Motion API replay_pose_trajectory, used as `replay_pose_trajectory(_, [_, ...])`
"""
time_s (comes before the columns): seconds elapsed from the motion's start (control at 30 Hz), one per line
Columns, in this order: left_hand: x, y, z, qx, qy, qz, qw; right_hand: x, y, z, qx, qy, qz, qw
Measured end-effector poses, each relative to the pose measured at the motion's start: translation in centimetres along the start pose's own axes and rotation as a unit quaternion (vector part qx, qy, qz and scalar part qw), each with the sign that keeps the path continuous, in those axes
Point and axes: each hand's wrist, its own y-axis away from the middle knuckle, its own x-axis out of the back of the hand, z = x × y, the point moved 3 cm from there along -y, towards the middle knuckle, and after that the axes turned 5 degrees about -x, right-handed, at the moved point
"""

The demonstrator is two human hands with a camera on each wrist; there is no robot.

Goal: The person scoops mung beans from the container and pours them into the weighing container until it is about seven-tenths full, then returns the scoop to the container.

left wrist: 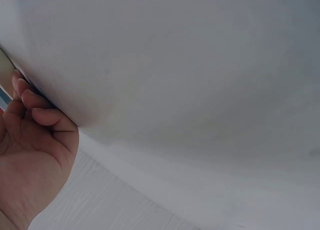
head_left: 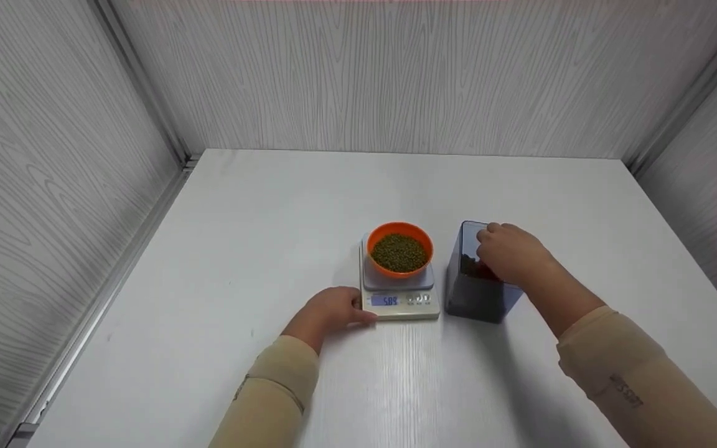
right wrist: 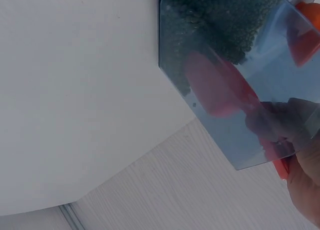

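Observation:
A kitchen scale (head_left: pixel 411 309) stands on the table, its display reading about 589. On its platform sits an orange bowl (head_left: pixel 429 241) of small green beans (head_left: pixel 399 252) that look like mung beans. My left hand (head_left: pixel 332 307) holds the scale's near left corner, thumb along the front edge and fingers curled at the side. Right of the scale is a tall transparent container (head_left: pixel 475 303) with more green beans (right wrist: pixel 225 20) in it. Reaching into its top, my right hand (head_left: pixel 511 254) grips the handle of a red scoop (right wrist: pixel 215 87), whose head is inside the container near the beans.
The white table (head_left: pixel 259 236) is bounded by a grey wood-grain panel (head_left: pixel 358 81) at the back and similar panels at left and right. The container stands a small gap away from the scale.

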Motion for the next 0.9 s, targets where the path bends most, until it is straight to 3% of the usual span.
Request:
replay_pose_trajectory(0.17, [0.0,0.0,0.1,0.005,0.002,-0.002,1.0000,0.1,-0.1,0.7,-0.015,-0.072,-0.050,0.996])
replay_pose_trajectory(0.37, [0.0,0.0,0.1,0.005,0.003,-0.003,1.0000,-0.1,0.2,1.8,-0.048,-0.171,-0.094,0.980])
replay_pose_trajectory(0.57, [0.1,0.1,0.2,0.001,0.007,0.003,1.0000,-0.4,0.5,2.0,-0.051,-0.249,-0.090,0.963])
replay_pose_trajectory(0.73, [0.2,0.1,0.2,0.000,0.006,0.007,1.0000,-0.8,0.3,1.6,-0.036,-0.274,-0.065,0.959])
replay_pose_trajectory(0.9, [0.1,0.1,0.2,0.003,0.000,0.005,1.0000,-1.6,0.0,1.3,-0.040,-0.291,-0.073,0.953])
